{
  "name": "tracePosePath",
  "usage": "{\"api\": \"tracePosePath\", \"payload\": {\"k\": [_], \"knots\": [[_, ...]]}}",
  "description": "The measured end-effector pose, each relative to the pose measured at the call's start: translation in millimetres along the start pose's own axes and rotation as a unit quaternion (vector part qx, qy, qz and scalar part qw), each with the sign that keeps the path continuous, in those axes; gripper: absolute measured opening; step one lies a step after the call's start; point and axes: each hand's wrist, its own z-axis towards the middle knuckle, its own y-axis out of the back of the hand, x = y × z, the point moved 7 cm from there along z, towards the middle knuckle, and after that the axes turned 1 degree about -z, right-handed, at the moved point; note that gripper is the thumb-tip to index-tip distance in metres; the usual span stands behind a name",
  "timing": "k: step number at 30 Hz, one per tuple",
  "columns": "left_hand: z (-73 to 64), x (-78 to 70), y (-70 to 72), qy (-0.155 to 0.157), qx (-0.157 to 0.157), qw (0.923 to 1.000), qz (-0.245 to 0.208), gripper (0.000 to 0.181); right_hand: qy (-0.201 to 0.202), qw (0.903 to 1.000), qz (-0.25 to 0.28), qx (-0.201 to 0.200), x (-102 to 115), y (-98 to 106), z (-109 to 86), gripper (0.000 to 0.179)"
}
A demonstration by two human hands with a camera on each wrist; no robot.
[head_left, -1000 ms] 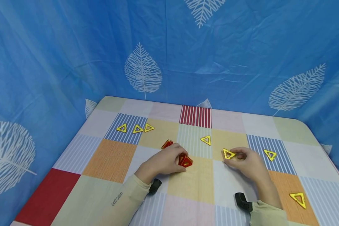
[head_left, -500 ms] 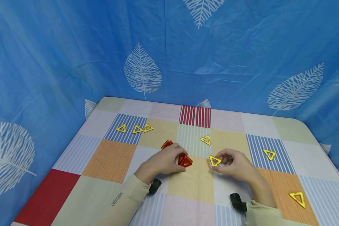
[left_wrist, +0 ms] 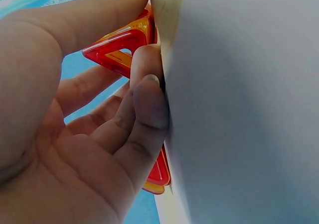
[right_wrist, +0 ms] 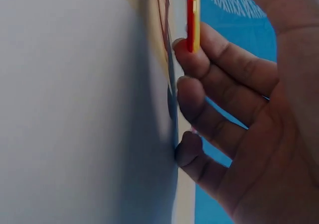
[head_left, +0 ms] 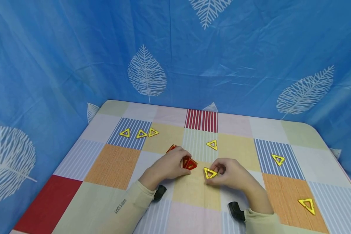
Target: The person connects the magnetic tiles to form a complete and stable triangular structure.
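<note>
In the head view my left hand (head_left: 171,164) rests low on the cloth, thumb and fingers curled about a small cluster of red triangle tiles (head_left: 190,163). In the left wrist view a hollow red-and-orange triangle tile (left_wrist: 112,50) tilts between thumb and fingers; another red edge (left_wrist: 159,171) shows below the curled fingers. A little to the right, my right hand (head_left: 229,174) pinches a hollow yellow triangle tile (head_left: 210,173) by its right side. The right wrist view shows this tile (right_wrist: 193,20) edge-on, red on one face and yellow on the other.
Behind the left hand a red tile (head_left: 171,148) shows partly. More yellow triangle tiles lie about: three at back left, one of them here (head_left: 141,133), one mid-table (head_left: 212,144), two at right (head_left: 278,159). A blue curtain (head_left: 175,65) closes off the patchwork-covered table's back.
My right hand has carried the yellow triangle tile leftward and slightly nearer, up close to the red tiles. The left hand has stayed almost still.
</note>
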Motion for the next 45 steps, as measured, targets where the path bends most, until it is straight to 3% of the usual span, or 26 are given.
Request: {"api": "tracePosePath", "payload": {"k": [5, 17, 23, 27, 31, 34, 40, 45], "knots": [[-0.1, -0.1, 0.5, 0.003, -0.002, 1.0, 0.0, 0.051, -0.009, 0.9995, -0.026, 0.018, 5.4, -6.2, 1.7, 0.04], [-1.0, -1.0, 3.9, 0.018, -0.011, 0.9996, 0.019, 0.054, -0.006, 0.9946, -0.104, -0.001, 13.8, -12.1, -0.2, 0.05], [-1.3, -8.0, 7.1, -0.014, -0.018, 0.9992, 0.034, 0.053, 0.001, 0.9924, -0.122, -0.011, 15.9, -12.4, 0.8, 0.051], [-2.5, -16.0, 7.6, -0.065, -0.018, 0.9977, 0.004, 0.048, -0.005, 0.9957, -0.093, 0.002, 12.8, -10.6, -0.1, 0.046], [-3.1, -26.7, 4.2, -0.13, 0.008, 0.9898, -0.057, 0.041, -0.011, 0.9987, -0.049, 0.012, 9.0, -4.4, -3.2, 0.041], [-3.8, -33.0, -0.7, -0.153, 0.037, 0.9843, -0.081, 0.042, -0.012, 0.9994, -0.032, 0.008, 7.4, 4.6, -7.1, 0.04], [-6.1, -39.3, -13.6, -0.139, 0.075, 0.9863, -0.048, 0.051, -0.019, 0.9988, -0.037, -0.026, 3.0, 29.9, -18.3, 0.038], [-8.6, -43.0, -25.1, -0.121, 0.098, 0.9878, 0.003, 0.057, -0.051, 0.9969, -0.041, -0.043, -7.0, 48.7, -30.1, 0.039]]}}
